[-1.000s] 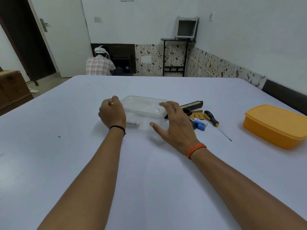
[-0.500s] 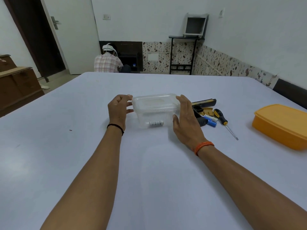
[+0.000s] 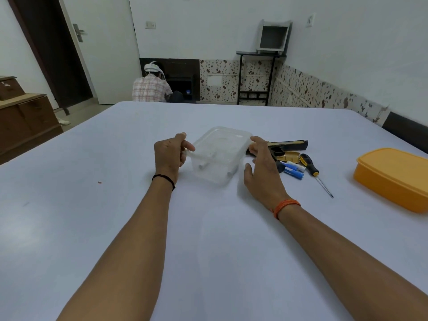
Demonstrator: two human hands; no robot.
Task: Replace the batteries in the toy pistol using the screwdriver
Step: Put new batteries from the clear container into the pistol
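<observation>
A clear plastic container stands mid-table with its clear lid tilted, the left edge lifted. My left hand pinches the lid's left corner. My right hand rests beside the container's right side, fingertips touching the lid's far right corner. Small batteries lie inside the box, blurred. Right of my right hand lie the black and tan toy pistol, blue and white batteries, and a black and yellow screwdriver.
A closed orange plastic box sits at the table's right edge. The white table stretches wide around my arms. A person crouches on the floor beyond the table's far edge. A wooden cabinet stands at the left.
The head view shifted slightly. My left hand moved from the container's side to its lid corner and lifted that edge. My right hand loosened from the box's right side.
</observation>
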